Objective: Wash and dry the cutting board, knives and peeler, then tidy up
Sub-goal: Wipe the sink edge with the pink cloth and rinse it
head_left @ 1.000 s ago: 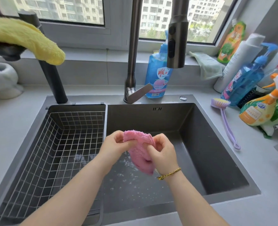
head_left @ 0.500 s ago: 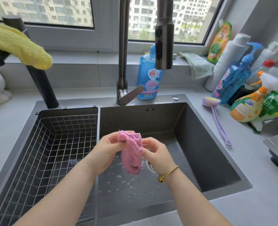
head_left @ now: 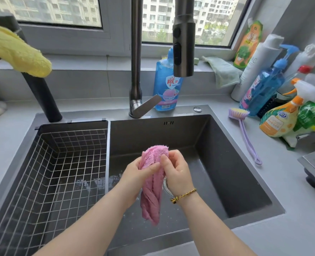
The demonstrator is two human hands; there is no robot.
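I grip the pink cloth (head_left: pixel 154 174) over the sink (head_left: pixel 245 182) with both hands, left hand (head_left: pixel 134 174) and right hand (head_left: pixel 179 172) curled round its top; its twisted length hangs toward six o'clock.

This is a home kitchen, seen at its washing-up corner. A dark grey steel sink (head_left: pixel 227 145) is sunk into a pale grey stone tabletop (head_left: pixel 291 191), with a steel wire draining basket (head_left: pixel 60 163) filling its left part. A tall gunmetal pull-down tap (head_left: pixel 136 61) rises behind the basin, just beside a blue bottle of dish liquid (head_left: pixel 167 85). A lilac long-handled dish brush (head_left: pixel 245 133) lies on the tabletop to the right, near a crowd of household cleaners, among them an orange trigger spray bottle (head_left: pixel 278 119) and a blue pump bottle (head_left: pixel 262 89). A pale green cloth (head_left: pixel 223 71) hangs off the windowsill. Through the window (head_left: pixel 60 10), apartment blocks (head_left: pixel 162 13) show outside.
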